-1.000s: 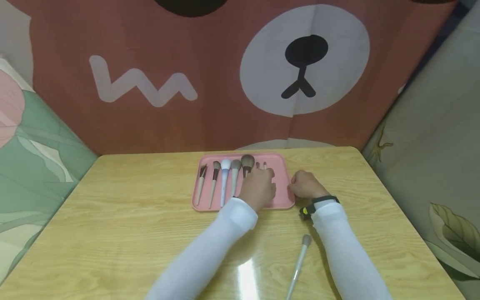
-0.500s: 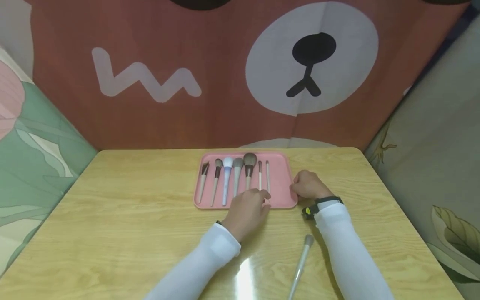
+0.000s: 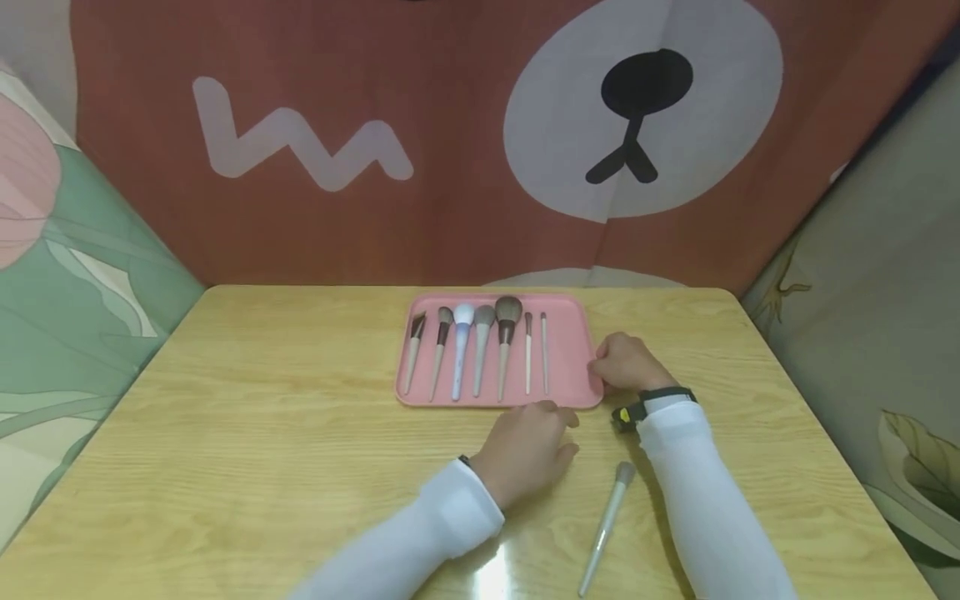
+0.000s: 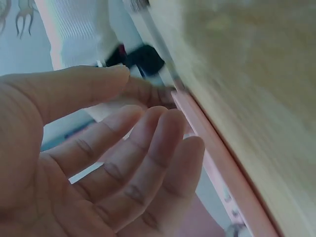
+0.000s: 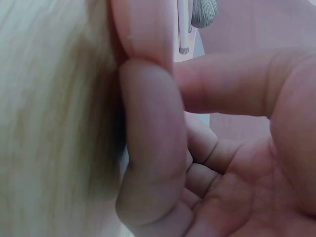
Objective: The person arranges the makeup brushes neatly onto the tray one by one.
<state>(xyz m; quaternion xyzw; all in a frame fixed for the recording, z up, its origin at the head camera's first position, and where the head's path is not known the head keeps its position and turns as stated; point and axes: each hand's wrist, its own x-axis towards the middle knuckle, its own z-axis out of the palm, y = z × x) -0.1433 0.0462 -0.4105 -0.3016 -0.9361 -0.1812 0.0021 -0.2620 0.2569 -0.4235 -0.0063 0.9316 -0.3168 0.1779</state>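
Observation:
A pink tray [image 3: 572, 358] holds several makeup brushes in a row, heads toward the back. Among them are a large fluffy brush [image 3: 507, 312], a blue-and-white one [image 3: 461, 350] and a thin brush [image 3: 544, 354] at the row's right end. My right hand [image 3: 633, 364] pinches the tray's right rim between thumb and finger, as the right wrist view also shows. Just in front of the tray hovers my left hand [image 3: 527, 454]; its fingers [image 4: 170, 143] are loosely bent and hold nothing. A grey-headed brush [image 3: 606, 525] lies on the table between my forearms.
The wooden table [image 3: 285, 400] reaches back to a brown cloth [image 3: 337, 225] with a bear face. Patterned cloths hang at the left and right sides. A black band with a small device [image 3: 628, 414] sits on my right wrist.
My left hand has drawn back from over the tray to its front side, uncovering the thin brushes on the right. The right hand stays at the rim. The head view has shifted slightly.

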